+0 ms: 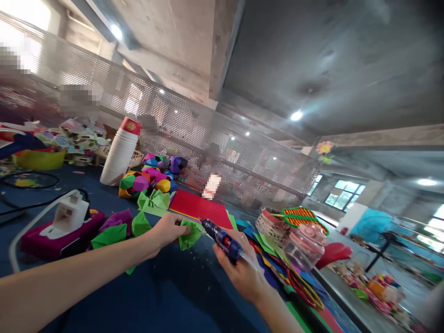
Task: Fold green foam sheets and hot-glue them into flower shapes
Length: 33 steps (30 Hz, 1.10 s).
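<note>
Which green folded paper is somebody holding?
The green piece pinched in the left hand, near the glue gun; neither hand holds the other green folded papers.

No text, label, number or sign is legible.

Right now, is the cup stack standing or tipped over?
Standing: the cup stack rises on end from the table.

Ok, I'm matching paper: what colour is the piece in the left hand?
The paper is green, in the head view.
</note>
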### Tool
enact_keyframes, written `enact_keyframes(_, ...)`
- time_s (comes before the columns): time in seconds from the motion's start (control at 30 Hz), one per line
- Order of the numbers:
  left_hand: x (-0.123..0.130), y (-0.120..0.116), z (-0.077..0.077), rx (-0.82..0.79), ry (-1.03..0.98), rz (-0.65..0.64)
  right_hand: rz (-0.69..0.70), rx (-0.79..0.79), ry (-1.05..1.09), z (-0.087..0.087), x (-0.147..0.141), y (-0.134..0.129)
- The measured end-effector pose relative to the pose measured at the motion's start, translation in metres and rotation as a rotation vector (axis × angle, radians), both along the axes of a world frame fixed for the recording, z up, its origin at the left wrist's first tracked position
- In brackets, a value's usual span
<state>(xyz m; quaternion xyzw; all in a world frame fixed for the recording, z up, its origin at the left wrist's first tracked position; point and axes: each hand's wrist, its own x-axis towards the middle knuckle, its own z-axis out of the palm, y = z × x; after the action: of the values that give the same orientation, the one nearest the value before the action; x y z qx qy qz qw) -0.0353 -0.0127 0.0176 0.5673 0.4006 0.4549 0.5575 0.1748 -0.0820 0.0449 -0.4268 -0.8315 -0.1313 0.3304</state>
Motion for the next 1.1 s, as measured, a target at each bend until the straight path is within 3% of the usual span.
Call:
enact_keyframes(0.17, 0.0, 0.001, -0.002, 0.114, 0.127, 0.031, 0.038, -0.018, -0.08, -0.014, 0.005, -0.001)
enact_keyframes(0.43, 0.003, 0.008, -0.014, 0.233, 0.269, 0.059, 0.05, -0.018, -0.148, -0.018, 0.004, -0.005)
enact_keyframes(1.1, 0.003, 0.006, -0.014, 0.228, 0.255, 0.031, 0.011, 0.0, -0.195, -0.022, 0.003, -0.004)
